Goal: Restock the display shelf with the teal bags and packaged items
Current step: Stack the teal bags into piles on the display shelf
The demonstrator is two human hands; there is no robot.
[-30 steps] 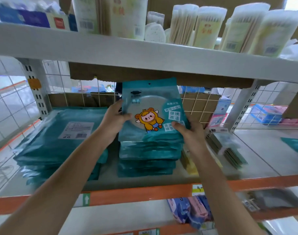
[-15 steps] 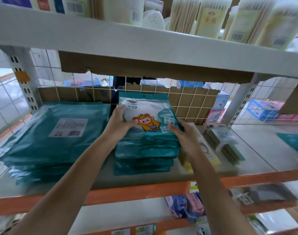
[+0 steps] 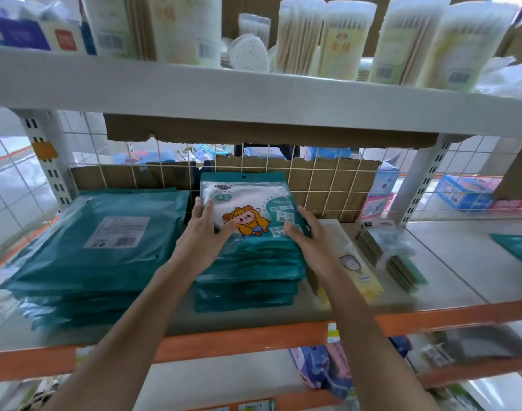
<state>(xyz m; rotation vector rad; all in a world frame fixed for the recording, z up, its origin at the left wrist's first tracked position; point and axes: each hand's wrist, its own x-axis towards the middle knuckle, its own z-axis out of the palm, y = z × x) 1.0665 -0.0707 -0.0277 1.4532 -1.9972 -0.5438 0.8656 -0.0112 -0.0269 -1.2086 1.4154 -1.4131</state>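
1. Far left of the fingers: stack of large teal bags, label side up, flat on the display shelf. Judged stocked.
2. Left hand: fingers straight and released, pressing the left edge of the cartoon teal bag. Nothing is clenched.
3. Between the fingers of both hands: the cartoon teal bag, face up, on top of the middle stack, with its far end near the wire grid. Placement is judged nearly complete; only squaring off is left.
4. Right hand: fingers flat along the bag's right edge, likewise pressing.
5. Just right of the fingers: yellow pack, close beside the stack and crowding the right wrist. Beyond it is a stack of green flat packs.
6. Far right of the fingers: teal shape, possibly another bag, but too blurred to confirm. The shelf space before it suggests restocking is unfinished.
7. Above the fingers: upper shelf, which limits stack height.
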